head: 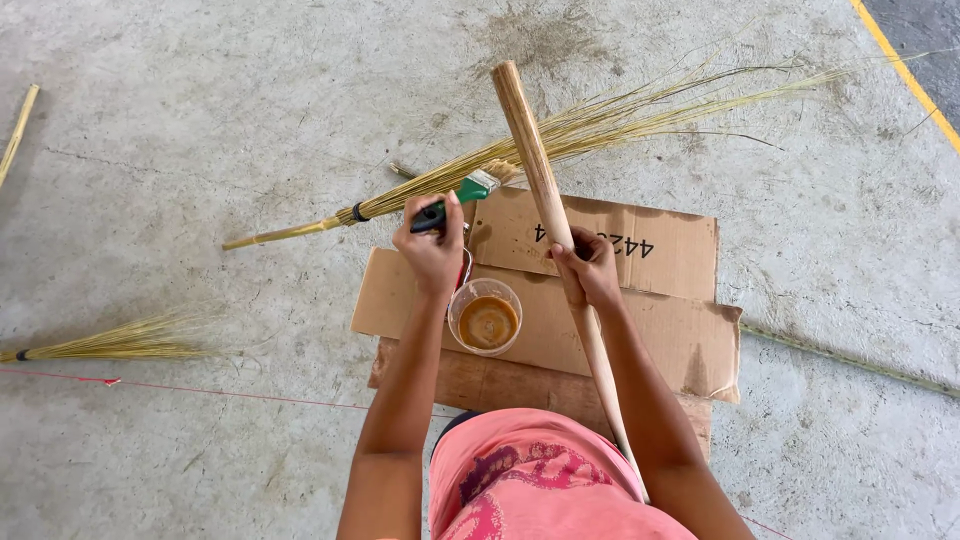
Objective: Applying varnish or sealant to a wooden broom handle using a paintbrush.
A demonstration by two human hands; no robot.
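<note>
My left hand (pixel 432 250) grips a paintbrush (pixel 468 193) with a dark and green handle, its bristles touching the side of a wooden stick (pixel 532 155). My right hand (pixel 588 268) is closed around that long pale stick near its middle, holding it tilted up and away from me. Just below my left hand stands a clear plastic cup (pixel 485 317) of brown liquid on flattened cardboard (pixel 660 330).
A bundle of thin yellow broom straws (pixel 600 118) lies on the concrete floor beyond the cardboard. Another straw bundle (pixel 120 340) lies at the left, with a red string (pixel 200 390) across the floor. A yellow painted line (pixel 905 70) runs at the top right.
</note>
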